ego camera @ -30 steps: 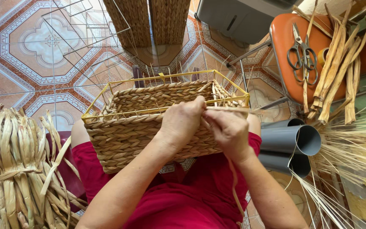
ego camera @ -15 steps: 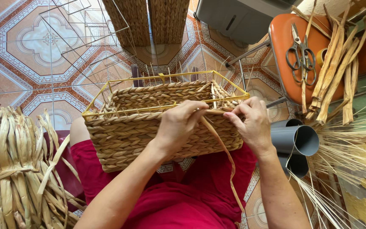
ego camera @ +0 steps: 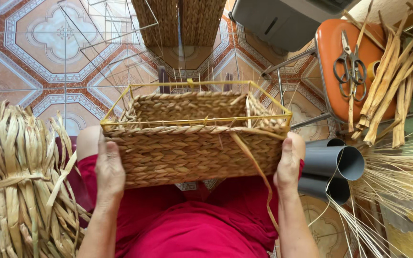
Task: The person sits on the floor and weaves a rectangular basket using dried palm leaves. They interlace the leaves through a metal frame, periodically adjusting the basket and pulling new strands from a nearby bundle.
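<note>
Left hand [ego camera: 109, 173]: laid flat against the left end of the rectangular woven straw basket with a yellow wire frame [ego camera: 194, 143], fingers extended upward along the side, gripping the basket end. Right hand [ego camera: 288, 165]: pressed against the right end of the same basket, thumb up along the corner, holding it from the opposite side. The basket is thus clasped between both hands and rests on the lap, over the red garment [ego camera: 201, 224], opening facing up and away from the person.

A single loose flat straw strand [ego camera: 254, 165] hangs from the front rim of the basket near its right corner and trails down across the woven wall, passing just beside the right hand toward the lap.

Surroundings:
- Left of the left hand: a large tied bundle of dried tan straw leaves [ego camera: 17, 181], close to the left forearm.
- Right of the right hand: two grey plastic pipes [ego camera: 333, 169], open ends facing the camera, just beside the right wrist.
- Further right: a spread of thin pale straw stalks [ego camera: 393, 172].
- Upper right: an orange chair seat [ego camera: 342, 67] carrying metal scissors [ego camera: 351, 64] and a batch of flat brown straw strips [ego camera: 393, 81].
- Beyond the basket: bare thin wire frames [ego camera: 106, 43] and two tall woven baskets [ego camera: 185, 21] on the patterned tile floor [ego camera: 34, 43].
</note>
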